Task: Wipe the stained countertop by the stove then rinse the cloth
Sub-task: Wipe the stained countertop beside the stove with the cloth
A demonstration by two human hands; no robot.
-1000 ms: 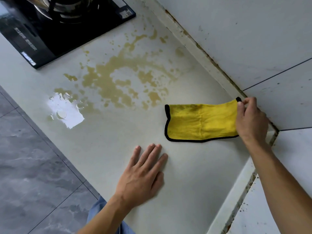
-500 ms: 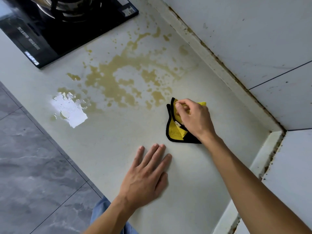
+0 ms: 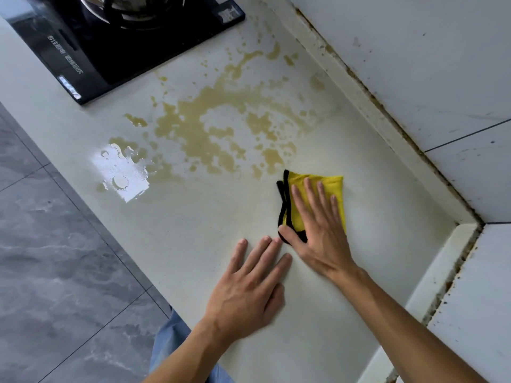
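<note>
A: Pressing flat on the folded yellow cloth [image 3: 330,186] with the right hand [image 3: 318,230], fingers [image 3: 311,194] spread wide and extended, nothing pinched.

B: And the left hand [image 3: 249,288]?

A: Lying palm down on the bare countertop [image 3: 193,244] just beside the right, fingers straight and loosely apart, holding nothing. Probably bracing.

B: Where exactly, that cloth?

A: Sitting on clean counter just short of the brownish stain [image 3: 215,128], black trim bunched at its left edge. Not yet touching the mess, apart perhaps from the nearest fleck.

B: So, which step?

A: Looks like the very start of the wipe. Calls for a firm push forward and leftward into the stain, toward the stove [image 3: 116,45], then passes over the wet glossy patch [image 3: 121,172] near the counter's front edge.

B: Anything unclear?

A: Hard to say how many layers lie under the palm. Burner and pot cut off at the top edge. No sink or tap visible for the rinse. Grime along the wall seam [image 3: 373,92] possibly beyond the cloth's reach.
</note>
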